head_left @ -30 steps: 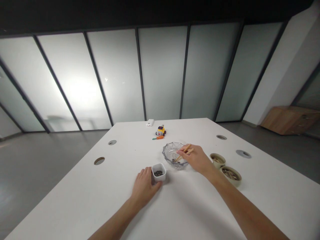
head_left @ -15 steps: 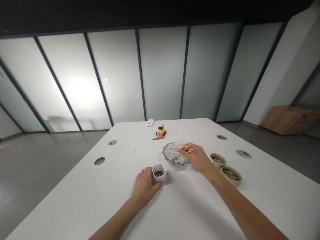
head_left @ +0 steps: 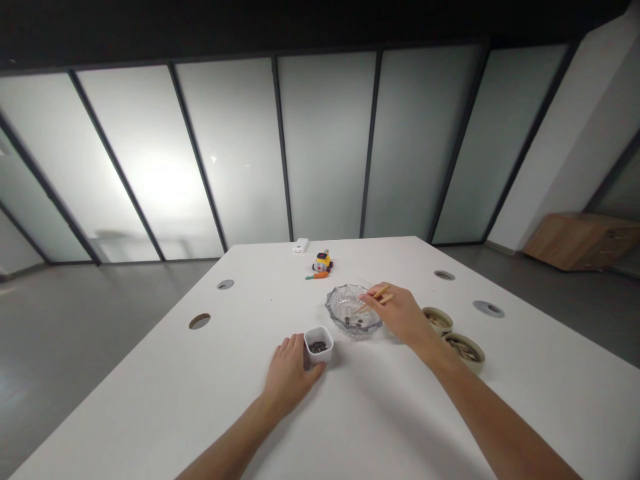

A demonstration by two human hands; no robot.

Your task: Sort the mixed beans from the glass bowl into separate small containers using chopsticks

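Observation:
My left hand is wrapped round the side of a small white square cup, which stands on the table. Dark seeds or beans lie in the bottom of the cup. In my right hand is a pair of wooden chopsticks, their tips down inside a clear cut-glass bowl. A few dark pieces lie in the glass bowl near the tips. Whether the tips pinch one of them I cannot tell.
Right of my right hand stand two round pale bowls, the far one and the near one, with striped seeds inside. Farther back are a yellow toy car, a toy carrot and a white box. Holes pierce the white table.
My right hand has shifted slightly right with the chopsticks, whose tips have moved a little within the glass bowl. My left hand and the white cup have stayed put.

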